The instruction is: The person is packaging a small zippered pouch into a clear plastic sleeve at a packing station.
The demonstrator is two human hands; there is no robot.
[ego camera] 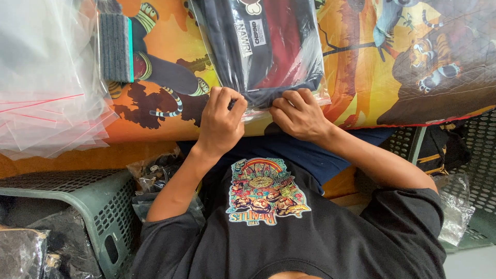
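Clear bag of folded dark clothes point(263, 49) | lies on the bright cartoon table cover point(356, 67) | left hand point(221, 124) and right hand point(298, 114) pinch its open edge | thin plastic could tear if tugged hard

Head-worn view, straight down, close over table point(155, 135)

I see a stack of clear plastic bags point(41, 82) with thin red lines at far left on the orange cartoon-printed table cover point(361, 62). Grey scrubbing pad point(114, 47) with teal edge just beside them. Green perforated crate point(98, 206) lower left, dark bundles inside. Another green crate point(470, 150) at right, crumpled plastic point(454, 212) beside it.
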